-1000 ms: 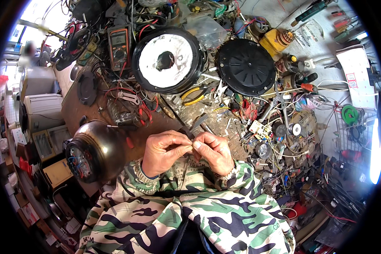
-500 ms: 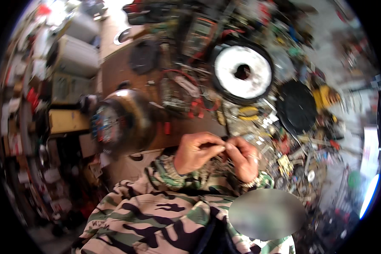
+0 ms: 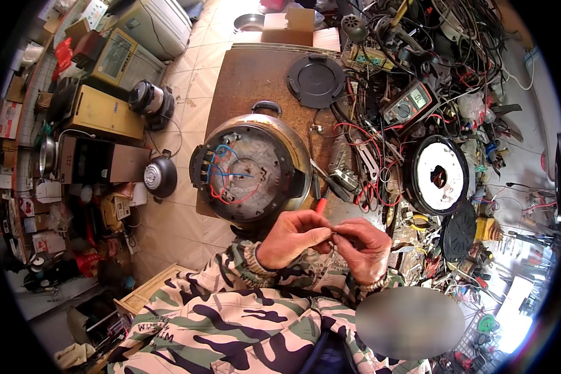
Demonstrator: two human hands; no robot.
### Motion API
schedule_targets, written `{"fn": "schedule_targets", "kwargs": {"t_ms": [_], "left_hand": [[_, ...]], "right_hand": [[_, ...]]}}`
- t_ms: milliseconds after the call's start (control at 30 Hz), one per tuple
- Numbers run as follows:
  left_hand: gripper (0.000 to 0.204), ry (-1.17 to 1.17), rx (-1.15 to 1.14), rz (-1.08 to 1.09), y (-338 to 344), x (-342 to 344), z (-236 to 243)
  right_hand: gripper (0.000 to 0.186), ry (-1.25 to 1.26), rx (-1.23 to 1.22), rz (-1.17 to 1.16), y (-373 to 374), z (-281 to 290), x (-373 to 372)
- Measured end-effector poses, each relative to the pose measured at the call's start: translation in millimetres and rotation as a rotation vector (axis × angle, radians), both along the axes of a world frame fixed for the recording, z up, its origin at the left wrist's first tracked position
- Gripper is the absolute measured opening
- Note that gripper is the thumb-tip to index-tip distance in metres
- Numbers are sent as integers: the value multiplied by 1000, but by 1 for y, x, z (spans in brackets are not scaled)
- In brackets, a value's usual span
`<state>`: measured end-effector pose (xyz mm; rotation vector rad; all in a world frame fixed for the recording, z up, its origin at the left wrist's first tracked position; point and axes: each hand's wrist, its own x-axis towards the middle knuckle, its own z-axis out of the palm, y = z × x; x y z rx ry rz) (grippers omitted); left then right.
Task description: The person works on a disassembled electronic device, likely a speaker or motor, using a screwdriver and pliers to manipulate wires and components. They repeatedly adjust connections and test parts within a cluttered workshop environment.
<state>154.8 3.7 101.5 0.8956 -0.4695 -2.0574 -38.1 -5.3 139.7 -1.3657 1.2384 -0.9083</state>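
My left hand (image 3: 292,240) and my right hand (image 3: 364,248) meet in front of my chest, near the table's front edge. Thumbs and fingertips are pinched together around something tiny, too small to make out. Just beyond and left of them, an upturned electric pot (image 3: 290,134) lies with its underside exposed. Blue and red wires (image 3: 225,198) run across its grey metal bottom, inside a black ring. Close to my left fingers lies a red-handled tool (image 3: 321,206), partly hidden.
A round black cover (image 3: 316,81) lies on the brown table (image 3: 246,75). Toward the right are a multimeter (image 3: 411,105) with red leads, a white disc in a black ring (image 3: 441,174), yellow-handled pliers (image 3: 419,222) and heaped cables (image 3: 461,37). Appliances such as a yellow cabinet (image 3: 109,112) stand left.
The view has swung left, so the pot and bench items appear farther right, and the blur has cleared. Both hands stay pinched together; my right fingers now lie more folded.
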Motion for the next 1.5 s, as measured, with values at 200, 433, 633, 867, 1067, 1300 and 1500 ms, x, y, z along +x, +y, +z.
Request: {"fn": "schedule_targets", "kwargs": {"t_ms": [200,433,633,867,1067,1300,1500], "left_hand": [[14,-54,5,38,2,41,-3],[14,-162,-7,46,4,62,-7],[17,-402,-96,22,2,56,-1],[20,-786,-323,-124,-7,47,15],[19,-803,-259,-42,-10,38,14],[17,-894,-297,83,-3,36,1],[16,-902,-352,-19,-12,50,1]], "right_hand": [[15,-265,203,-194,13,-8,51],[18,-54,-153,-123,14,-25,75],[25,142,-343,-93,7,-36,76],[26,235,-567,-46,-7,-42,62],[29,133,-488,-7,-19,-47,54],[25,13,-292,-121,-14,-48,65],[20,-39,-228,-206,-14,-52,81]]}}
